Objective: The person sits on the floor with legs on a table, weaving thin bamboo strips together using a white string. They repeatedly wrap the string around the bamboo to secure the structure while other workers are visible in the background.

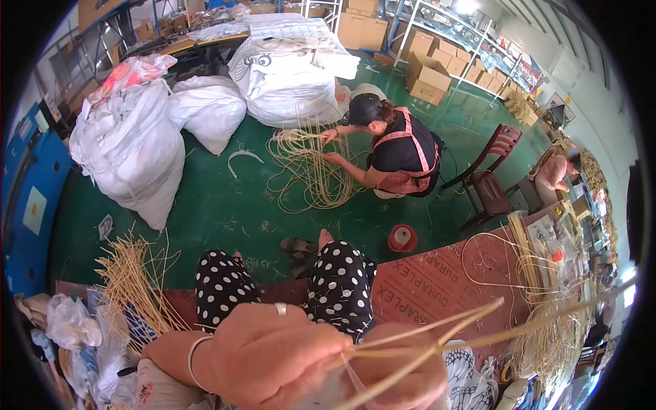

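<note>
Close to the camera, my left hand [273,355], with a ring and a bangle, is closed in a pinch on several thin pale rattan strips [478,316]. The strips cross just beyond its fingertips and fan out to the right. One long strip reaches far toward the right rim. My right hand [403,365] is beside the left one, under the strips. It is smeared by motion, so its grip does not show. A narrow translucent strip [352,377] hangs down between the two hands.
A crouching co-worker [403,147] handles loose coils of rattan [314,171] on the green floor. Cut rattan sticks [140,287] lie at my left, and a rattan bundle [553,335] at my right. White sacks [130,150], a red bucket [402,238] and a dark chair [488,188] stand around.
</note>
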{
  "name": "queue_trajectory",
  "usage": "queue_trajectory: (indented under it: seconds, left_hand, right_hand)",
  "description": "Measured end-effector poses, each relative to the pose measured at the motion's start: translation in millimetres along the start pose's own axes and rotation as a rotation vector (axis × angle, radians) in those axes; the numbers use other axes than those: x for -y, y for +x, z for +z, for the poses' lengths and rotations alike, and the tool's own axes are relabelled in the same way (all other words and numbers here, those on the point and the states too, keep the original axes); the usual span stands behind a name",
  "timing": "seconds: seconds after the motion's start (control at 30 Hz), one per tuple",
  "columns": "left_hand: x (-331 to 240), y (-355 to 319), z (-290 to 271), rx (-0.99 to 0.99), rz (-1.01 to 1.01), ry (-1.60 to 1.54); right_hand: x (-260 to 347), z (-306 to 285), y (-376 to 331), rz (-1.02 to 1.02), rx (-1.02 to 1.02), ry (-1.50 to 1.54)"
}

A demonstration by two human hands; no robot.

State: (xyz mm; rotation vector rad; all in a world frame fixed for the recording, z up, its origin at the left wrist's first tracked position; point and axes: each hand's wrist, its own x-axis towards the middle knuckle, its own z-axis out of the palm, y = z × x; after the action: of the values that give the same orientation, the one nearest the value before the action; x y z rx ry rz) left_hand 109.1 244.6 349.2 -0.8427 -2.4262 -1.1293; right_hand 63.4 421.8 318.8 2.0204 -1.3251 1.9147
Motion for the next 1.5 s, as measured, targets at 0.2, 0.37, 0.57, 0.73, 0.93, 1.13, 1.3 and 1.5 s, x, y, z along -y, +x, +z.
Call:
queue_trajectory:
  seconds: [0.2,0.37,0.57,0.73,0.93,1.13,1.3,1.5]
  left_hand:
    - [1,-4,6,-0.113,0.048,-0.139]
    - [55,-2,45,-0.295,0.132,0.031]
    - [73,2,50,-0.401,-0.020,0.025]
    - [60,6,42,-0.337,-0.014,-0.030]
    - [13,-2,-2,-0.011,0.056,-0.089]
    - [9,-6,22,-0.365,0.205,-0.210]
    - [13,-3,16,-0.181,0.098,-0.077]
    - [71,-6,55,-0.361,-0.026,-0.113]
  right_hand:
    - [-8,2,2,0.264,-0.174,-0.507]
    - [-66,11,-37,0.490,-0.489,-0.340]
    - [-67,8,-32,0.686,-0.536,-0.237]
    - [-28,15,-7,0.441,-0.272,0.344]
    - [19,6,1,0.396,-0.228,0.398]
    - [14,-2,10,0.365,-0.101,-0.462]
    - [-28,10,-10,0.240,-0.316,-0.448]
    - [-79,17,-39,0.615,-0.646,-0.126]
